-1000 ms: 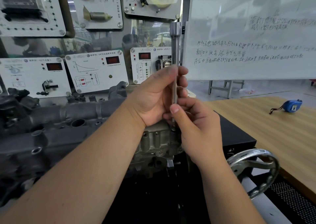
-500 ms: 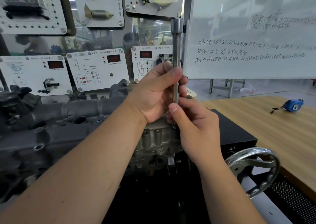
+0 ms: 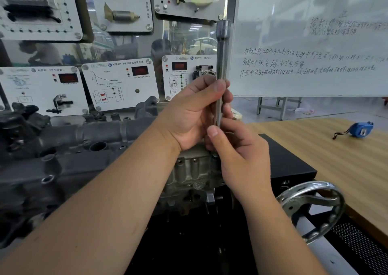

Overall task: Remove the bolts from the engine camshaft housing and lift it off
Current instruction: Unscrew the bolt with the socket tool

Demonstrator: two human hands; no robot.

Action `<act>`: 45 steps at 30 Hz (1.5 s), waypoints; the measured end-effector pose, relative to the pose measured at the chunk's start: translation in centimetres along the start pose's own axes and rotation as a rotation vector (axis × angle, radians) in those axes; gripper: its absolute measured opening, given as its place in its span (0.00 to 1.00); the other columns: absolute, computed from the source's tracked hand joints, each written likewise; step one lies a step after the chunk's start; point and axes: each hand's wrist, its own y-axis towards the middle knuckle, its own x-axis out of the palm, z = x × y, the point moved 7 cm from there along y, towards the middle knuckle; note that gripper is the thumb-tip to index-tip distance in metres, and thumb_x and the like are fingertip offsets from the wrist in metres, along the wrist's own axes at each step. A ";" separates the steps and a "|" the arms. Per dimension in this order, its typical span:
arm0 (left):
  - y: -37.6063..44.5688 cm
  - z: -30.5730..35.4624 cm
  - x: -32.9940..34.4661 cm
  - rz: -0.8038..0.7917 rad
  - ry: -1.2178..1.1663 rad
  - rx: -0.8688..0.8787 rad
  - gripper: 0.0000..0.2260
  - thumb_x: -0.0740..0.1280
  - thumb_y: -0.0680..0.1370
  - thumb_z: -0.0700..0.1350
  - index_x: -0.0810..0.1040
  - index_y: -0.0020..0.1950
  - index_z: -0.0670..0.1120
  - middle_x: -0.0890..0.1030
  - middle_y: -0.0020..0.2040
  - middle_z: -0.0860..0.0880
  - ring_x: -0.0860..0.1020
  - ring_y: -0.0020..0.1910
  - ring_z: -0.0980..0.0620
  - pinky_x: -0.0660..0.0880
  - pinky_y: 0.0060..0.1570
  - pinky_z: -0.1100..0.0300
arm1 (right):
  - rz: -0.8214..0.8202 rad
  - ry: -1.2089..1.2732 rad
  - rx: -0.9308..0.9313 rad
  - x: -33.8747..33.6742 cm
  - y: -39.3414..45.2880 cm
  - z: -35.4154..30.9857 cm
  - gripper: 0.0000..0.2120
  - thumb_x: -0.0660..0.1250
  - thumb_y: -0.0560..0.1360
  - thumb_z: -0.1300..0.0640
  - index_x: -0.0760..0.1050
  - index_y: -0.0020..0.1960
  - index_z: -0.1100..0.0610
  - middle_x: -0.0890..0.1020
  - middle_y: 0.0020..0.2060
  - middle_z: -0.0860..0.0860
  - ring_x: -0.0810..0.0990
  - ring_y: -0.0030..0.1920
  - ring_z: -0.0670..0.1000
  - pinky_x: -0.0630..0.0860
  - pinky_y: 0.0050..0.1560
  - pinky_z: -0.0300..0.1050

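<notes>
A long steel socket extension bar [image 3: 222,60] stands upright over the right end of the dark grey camshaft housing [image 3: 88,148]. My left hand [image 3: 195,115] grips the bar's middle with thumb and fingers wrapped around it. Just below, my right hand [image 3: 239,155] pinches the bar's lower part. The bar's lower tip and the bolt under it are hidden behind my hands. Several holes and bolt heads show along the housing at the left.
A chromed handwheel [image 3: 310,209] sits at the lower right beside a black box [image 3: 287,165]. A wooden table [image 3: 336,161] carries a blue tape measure [image 3: 360,129]. Display panels [image 3: 119,83] and a whiteboard [image 3: 310,43] stand behind the engine.
The upright bar and both hands have stayed in nearly the same place; my fingers have shifted slightly on the bar, and the view has drifted a little.
</notes>
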 end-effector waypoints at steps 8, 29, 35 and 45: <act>0.0 0.0 0.1 -0.012 -0.021 -0.046 0.13 0.67 0.78 0.54 0.85 0.43 0.48 0.83 0.38 0.51 0.81 0.35 0.54 0.79 0.37 0.62 | -0.050 0.282 0.059 0.3 0.3 0.5 0.09 0.67 0.79 0.59 0.79 0.57 0.49 0.85 0.43 0.52 0.86 0.42 0.54 0.82 0.47 0.45; -0.5 -0.3 0.0 0.022 0.056 -0.090 0.09 0.61 0.79 0.50 0.79 0.52 0.49 0.84 0.41 0.54 0.81 0.37 0.58 0.68 0.24 0.67 | -0.060 0.105 -0.015 0.3 0.4 -0.4 0.10 0.63 0.81 0.56 0.80 0.59 0.55 0.86 0.44 0.50 0.86 0.45 0.53 0.83 0.51 0.51; -0.5 -0.4 0.3 0.002 0.045 -0.088 0.01 0.74 0.73 0.45 0.85 0.43 0.49 0.82 0.37 0.52 0.79 0.37 0.54 0.73 0.41 0.60 | -0.059 -0.011 -0.038 0.4 0.2 -0.8 0.06 0.66 0.79 0.47 0.81 0.50 0.46 0.84 0.40 0.51 0.84 0.41 0.56 0.82 0.45 0.60; -0.7 -0.3 0.5 -0.018 0.021 -0.097 0.16 0.61 0.79 0.52 0.87 0.43 0.50 0.83 0.38 0.53 0.82 0.39 0.54 0.72 0.41 0.60 | 0.033 0.130 0.000 0.4 0.4 -0.2 0.04 0.68 0.79 0.54 0.81 0.48 0.50 0.85 0.38 0.49 0.86 0.39 0.49 0.81 0.42 0.41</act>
